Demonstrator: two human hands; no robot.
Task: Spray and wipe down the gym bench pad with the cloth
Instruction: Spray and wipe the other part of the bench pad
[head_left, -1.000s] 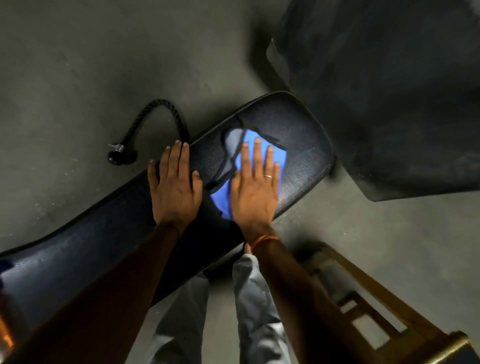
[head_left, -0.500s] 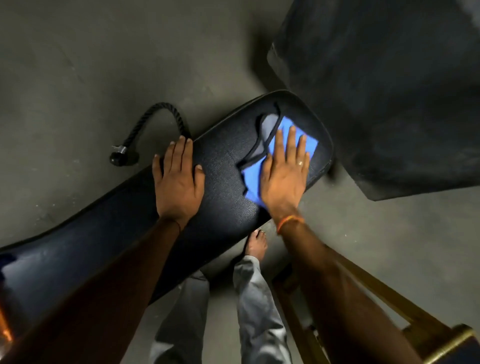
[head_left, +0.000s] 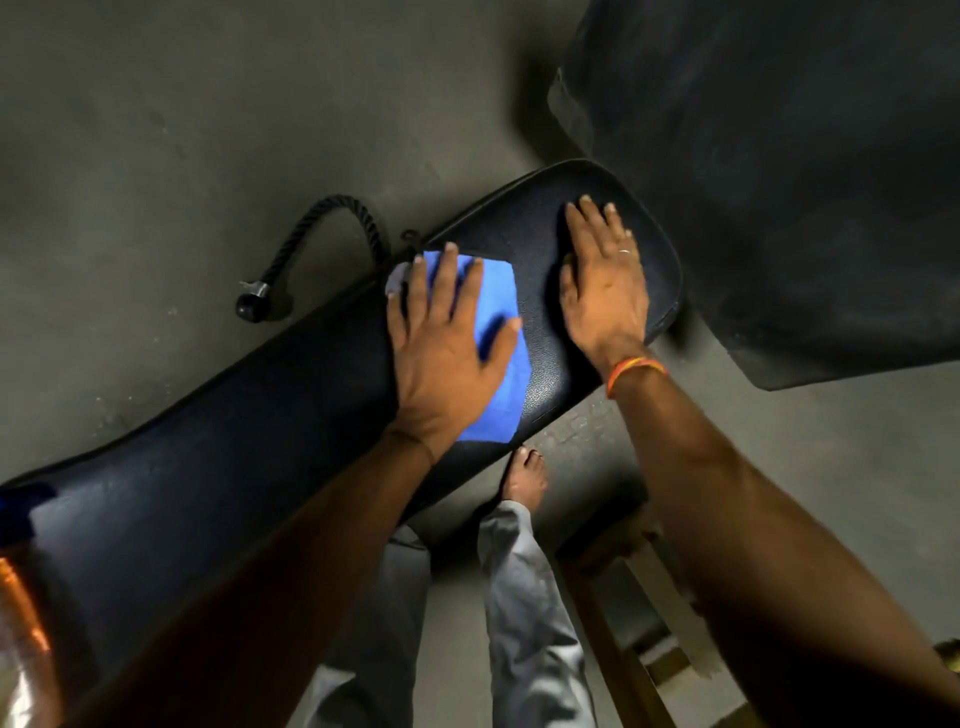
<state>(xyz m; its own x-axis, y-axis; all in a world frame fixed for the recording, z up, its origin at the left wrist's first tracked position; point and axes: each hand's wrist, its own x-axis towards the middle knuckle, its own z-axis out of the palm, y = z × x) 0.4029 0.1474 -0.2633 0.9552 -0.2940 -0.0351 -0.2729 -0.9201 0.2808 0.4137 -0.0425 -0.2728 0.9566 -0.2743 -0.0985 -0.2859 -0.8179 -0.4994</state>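
The long black gym bench pad (head_left: 249, 447) runs from lower left to upper right. A blue cloth (head_left: 501, 384) lies flat on it near the far end. My left hand (head_left: 441, 353) presses down on the cloth with its fingers spread. My right hand (head_left: 602, 291) rests flat and empty on the bare pad beyond the cloth, close to the rounded end. At the left edge, an orange-tinted bottle with a blue top (head_left: 21, 597) is partly cut off.
A black rope handle with a knob end (head_left: 322, 228) lies on the grey floor behind the bench. A large dark mat (head_left: 779, 182) fills the upper right. A wooden frame (head_left: 649, 654) stands at lower right, beside my bare foot (head_left: 524, 475).
The cloth was under my right hand; it now lies under my left hand, further left on the pad. My right hand has moved onto the bare far end.
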